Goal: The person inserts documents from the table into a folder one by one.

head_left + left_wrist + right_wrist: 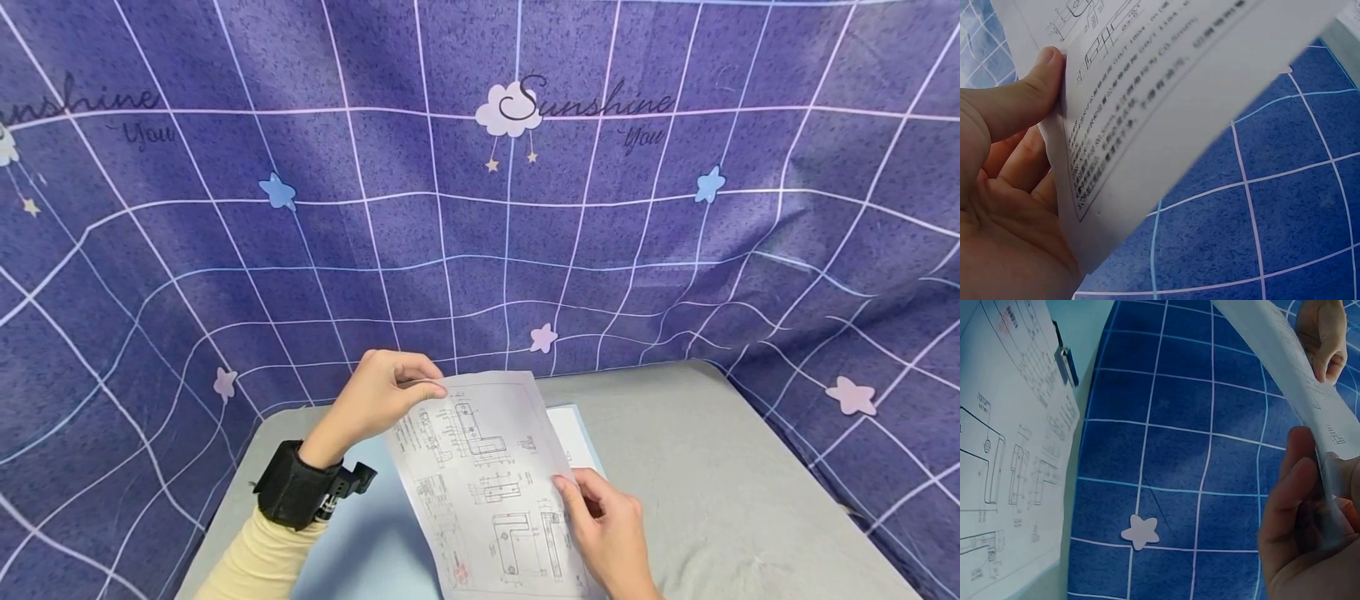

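Note:
A white sheet of paper (480, 483) printed with technical drawings is held up and tilted in the head view. My left hand (386, 393) pinches its upper left edge; in the left wrist view the thumb (1038, 84) presses on the printed side with the fingers behind. With my right hand (611, 529) I grip the sheet's right edge, thumb in front and fingers curled behind. Below it lies a light blue folder (360, 542), partly covered. Another sheet with drawings (1016, 462) rests on it in the right wrist view, beside a dark clip (1066, 362).
A grey cloth-covered table (712, 483) bears the folder. Purple-blue curtain fabric (465, 233) with grid lines, stars and clouds hangs behind and at both sides. A black strap with a small camera (300, 487) is on my left wrist.

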{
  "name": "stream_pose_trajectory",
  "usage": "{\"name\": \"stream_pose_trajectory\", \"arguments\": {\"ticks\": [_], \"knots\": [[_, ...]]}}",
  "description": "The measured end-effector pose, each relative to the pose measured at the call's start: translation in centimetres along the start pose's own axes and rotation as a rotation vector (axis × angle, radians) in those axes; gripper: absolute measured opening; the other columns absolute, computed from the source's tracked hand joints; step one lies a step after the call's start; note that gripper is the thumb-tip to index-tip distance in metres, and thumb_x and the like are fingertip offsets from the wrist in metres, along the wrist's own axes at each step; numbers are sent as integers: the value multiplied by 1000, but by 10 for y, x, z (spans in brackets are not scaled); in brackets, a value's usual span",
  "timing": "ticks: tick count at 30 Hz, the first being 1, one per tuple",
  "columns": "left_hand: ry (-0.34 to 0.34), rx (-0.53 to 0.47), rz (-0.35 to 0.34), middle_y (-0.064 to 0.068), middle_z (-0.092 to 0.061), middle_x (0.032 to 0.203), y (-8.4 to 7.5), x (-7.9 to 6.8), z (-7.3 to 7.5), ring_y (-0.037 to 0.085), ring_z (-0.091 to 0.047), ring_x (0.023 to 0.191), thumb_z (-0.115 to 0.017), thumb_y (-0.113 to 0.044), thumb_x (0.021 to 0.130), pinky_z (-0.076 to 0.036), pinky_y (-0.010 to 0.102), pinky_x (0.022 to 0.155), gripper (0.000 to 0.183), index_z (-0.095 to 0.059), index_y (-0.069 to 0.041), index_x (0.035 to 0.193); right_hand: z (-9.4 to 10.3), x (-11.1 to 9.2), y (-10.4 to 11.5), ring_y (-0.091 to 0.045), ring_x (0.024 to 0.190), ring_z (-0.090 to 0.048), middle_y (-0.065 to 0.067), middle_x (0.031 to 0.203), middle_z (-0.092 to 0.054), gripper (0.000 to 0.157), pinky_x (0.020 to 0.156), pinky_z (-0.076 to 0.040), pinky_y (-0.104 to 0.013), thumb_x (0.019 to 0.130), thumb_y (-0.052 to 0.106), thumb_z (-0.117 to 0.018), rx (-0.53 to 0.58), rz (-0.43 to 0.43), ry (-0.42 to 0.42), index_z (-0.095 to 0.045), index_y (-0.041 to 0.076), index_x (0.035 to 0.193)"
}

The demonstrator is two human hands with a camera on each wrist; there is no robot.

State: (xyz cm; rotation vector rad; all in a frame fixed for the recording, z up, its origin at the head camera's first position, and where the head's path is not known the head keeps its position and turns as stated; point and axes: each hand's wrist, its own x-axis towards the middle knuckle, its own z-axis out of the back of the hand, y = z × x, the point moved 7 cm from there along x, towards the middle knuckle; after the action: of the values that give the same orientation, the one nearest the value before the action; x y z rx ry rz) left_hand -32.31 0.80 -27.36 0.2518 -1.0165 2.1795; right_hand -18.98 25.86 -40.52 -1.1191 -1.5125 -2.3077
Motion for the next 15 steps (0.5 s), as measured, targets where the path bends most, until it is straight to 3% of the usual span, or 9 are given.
{"name": "stream_pose_trajectory", "arguments": {"ticks": [8,11,15], "knots": [[-80,57,-49,-8,-78,96,6,-3,-11,11,-75,93,-83,-13,87,-60,36,84,11,-81,-18,96,0,1,-20,-3,51,-63,8,70,-73,11,46,-50,-19,91,3,-77,40,-126,25,-77,13,87],[-105,90,-73,-3,-77,112,12,-6,-20,14,-74,101,-82,-11,88,-58,38,89,22,-80,-16,110,3,1,-34,-4,51,-63,9,69,-72,8,47,-51,-19,92,7,-77,4,-186,36,-77,13,87],[-112,143,-76,4,-67,137,23,-14,-38,23,-64,124,-81,-10,88,-50,45,104,42,-72,-13,129,9,-1,-55,-7,52,-62,8,68,-71,7,49,-51,-22,95,14,-76,-47,-292,49,-76,13,88]]}}
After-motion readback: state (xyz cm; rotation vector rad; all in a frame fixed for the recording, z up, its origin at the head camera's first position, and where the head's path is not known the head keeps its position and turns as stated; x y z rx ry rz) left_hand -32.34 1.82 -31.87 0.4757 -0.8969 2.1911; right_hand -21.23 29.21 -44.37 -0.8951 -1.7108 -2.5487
